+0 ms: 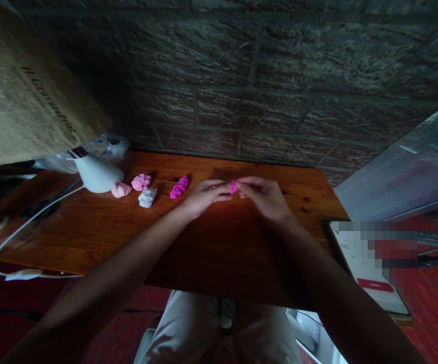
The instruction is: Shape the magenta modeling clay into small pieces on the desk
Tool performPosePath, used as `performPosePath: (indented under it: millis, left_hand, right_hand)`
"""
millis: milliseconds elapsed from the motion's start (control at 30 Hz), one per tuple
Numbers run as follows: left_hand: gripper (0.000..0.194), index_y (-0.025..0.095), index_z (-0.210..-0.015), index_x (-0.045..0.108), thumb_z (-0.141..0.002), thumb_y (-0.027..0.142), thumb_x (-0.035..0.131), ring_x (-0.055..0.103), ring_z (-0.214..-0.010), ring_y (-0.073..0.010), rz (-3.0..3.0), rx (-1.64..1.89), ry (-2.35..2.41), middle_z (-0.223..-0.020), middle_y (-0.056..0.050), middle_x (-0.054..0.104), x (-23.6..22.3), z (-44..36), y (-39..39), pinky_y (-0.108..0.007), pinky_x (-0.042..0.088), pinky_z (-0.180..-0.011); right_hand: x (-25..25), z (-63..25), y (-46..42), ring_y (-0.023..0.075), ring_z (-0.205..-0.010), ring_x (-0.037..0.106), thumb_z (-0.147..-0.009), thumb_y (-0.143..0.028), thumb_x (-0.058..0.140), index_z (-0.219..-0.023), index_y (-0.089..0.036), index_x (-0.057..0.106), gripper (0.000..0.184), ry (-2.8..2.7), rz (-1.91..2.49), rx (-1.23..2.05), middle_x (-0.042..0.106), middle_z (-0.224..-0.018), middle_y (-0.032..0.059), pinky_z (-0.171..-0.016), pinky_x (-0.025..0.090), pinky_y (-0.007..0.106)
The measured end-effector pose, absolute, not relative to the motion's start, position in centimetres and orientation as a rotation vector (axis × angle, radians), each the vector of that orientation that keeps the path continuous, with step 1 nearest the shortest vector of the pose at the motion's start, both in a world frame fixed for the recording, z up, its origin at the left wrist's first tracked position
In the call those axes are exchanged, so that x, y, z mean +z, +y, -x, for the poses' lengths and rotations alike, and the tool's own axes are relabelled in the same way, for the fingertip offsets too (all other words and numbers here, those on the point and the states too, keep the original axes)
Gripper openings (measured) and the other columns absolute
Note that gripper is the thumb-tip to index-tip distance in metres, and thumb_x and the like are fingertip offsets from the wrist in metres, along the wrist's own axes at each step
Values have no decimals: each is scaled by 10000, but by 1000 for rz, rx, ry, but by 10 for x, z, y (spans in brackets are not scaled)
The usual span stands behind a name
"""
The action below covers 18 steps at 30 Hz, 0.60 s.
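Note:
My left hand and my right hand meet over the middle of a wooden table. Between their pinched fingertips sits a small bright pink lump of clay. To the left on the table lie a larger bright pink clay piece, a pale pink lump, a second pale pink lump and a white lump.
A white lamp base with a printed paper shade stands at the left, its white cable trailing over the table. Crumpled clear plastic lies behind it. A tablet rests at the right edge. A brick wall rises behind.

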<state>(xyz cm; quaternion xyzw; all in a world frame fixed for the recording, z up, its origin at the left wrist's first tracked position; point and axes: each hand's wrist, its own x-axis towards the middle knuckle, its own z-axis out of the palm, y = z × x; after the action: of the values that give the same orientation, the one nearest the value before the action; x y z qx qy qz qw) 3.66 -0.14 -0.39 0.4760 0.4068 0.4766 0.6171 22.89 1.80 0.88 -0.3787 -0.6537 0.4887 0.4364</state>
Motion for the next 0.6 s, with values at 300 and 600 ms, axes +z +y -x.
performPosePath:
  millis: [300,600]
  left_hand:
    - [303,155,-919,712,-713,296,883,762,-956,-187,-1117,1231,907,-985,-53,791,-8,-35,0,-384,616,-947]
    - [320,151,-988,748,-728,298,864,759,-882,-180,-1224,1190,943,-974,-63,792,-4,-36,-5,-368,639,-860]
  right_hand:
    - [7,-230,21,182,-710,725,-721,-513,849,-924,-215,803,363,-1538,980,1222,802,-821,35,-726,610,343]
    - [8,-228,17,180,-715,717,-752,-463,837,-920,-218,818,298,-1547,935,1219,806,-832,40,-721,600,342]
